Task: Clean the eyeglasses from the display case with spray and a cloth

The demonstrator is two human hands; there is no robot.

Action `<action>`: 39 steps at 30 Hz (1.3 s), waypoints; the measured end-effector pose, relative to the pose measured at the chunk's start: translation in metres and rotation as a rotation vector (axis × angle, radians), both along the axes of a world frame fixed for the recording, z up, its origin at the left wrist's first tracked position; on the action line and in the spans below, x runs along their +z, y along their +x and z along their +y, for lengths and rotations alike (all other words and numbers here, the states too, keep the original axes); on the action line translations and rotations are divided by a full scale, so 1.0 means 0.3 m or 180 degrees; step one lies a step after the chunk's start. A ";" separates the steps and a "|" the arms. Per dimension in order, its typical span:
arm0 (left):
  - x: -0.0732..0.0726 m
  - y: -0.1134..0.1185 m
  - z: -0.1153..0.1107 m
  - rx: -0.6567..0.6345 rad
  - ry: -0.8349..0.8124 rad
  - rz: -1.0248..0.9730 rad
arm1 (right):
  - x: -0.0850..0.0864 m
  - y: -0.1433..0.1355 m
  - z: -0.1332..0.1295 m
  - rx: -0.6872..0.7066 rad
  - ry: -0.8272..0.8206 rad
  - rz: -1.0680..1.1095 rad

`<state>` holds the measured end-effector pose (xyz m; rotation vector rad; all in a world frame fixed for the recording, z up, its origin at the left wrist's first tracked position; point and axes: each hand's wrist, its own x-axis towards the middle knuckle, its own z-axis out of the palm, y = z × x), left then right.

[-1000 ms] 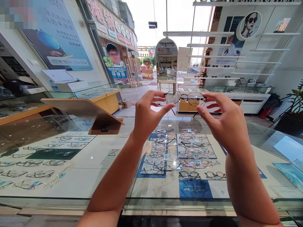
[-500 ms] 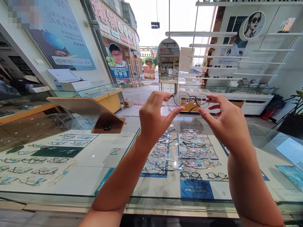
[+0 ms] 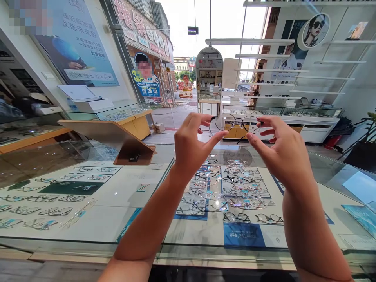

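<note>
A pair of eyeglasses [image 3: 237, 119] with thin dark round rims is held up above the glass counter, in the middle of the view. My left hand [image 3: 195, 137] grips its left end between bent fingers and thumb. At the opposite end, the fingers of my right hand [image 3: 276, 139] close on the frame beside the right lens, thumb below. One dark temple slants down behind the lenses. Beneath my hands, rows of eyeglasses [image 3: 210, 205] lie inside the glass display counter [image 3: 194, 239].
To the left stands a tilted brown board [image 3: 102, 131] on the counter. More eyeglasses [image 3: 55, 211] lie under the glass there. An arched mirror [image 3: 209, 74] stands beyond the counter, with white wall shelves [image 3: 264, 71] to its right and a potted plant [image 3: 364, 145] at far right.
The eyeglasses have tilted slightly in my fingers, and the hanging temple has shifted a little. Both hands stay nearly in the same place.
</note>
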<state>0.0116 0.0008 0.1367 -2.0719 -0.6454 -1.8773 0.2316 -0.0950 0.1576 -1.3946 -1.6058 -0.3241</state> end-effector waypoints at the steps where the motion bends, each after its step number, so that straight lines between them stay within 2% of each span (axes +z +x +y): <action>1: 0.001 -0.004 0.006 -0.0103 -0.0148 -0.0018 | 0.000 -0.001 0.000 0.0012 0.0037 0.0001; 8: 0.000 -0.026 0.065 -0.0793 -0.0882 -0.0108 | -0.001 -0.001 0.000 0.0143 0.0235 -0.0064; 20: 0.001 -0.023 0.055 -0.0785 -0.1090 -0.0176 | 0.005 -0.003 -0.002 0.0127 0.0285 -0.0079; 24: 0.003 -0.022 0.045 -0.0559 -0.0811 -0.0130 | 0.000 0.001 0.002 0.0133 0.0249 -0.0060; 30: 0.000 -0.017 0.033 -0.0075 0.0251 -0.0103 | 0.001 0.002 0.003 0.0174 0.0128 0.0076; 39: -0.004 -0.008 0.003 0.0198 0.0293 -0.0101 | -0.003 0.005 0.017 0.0365 0.0117 0.0348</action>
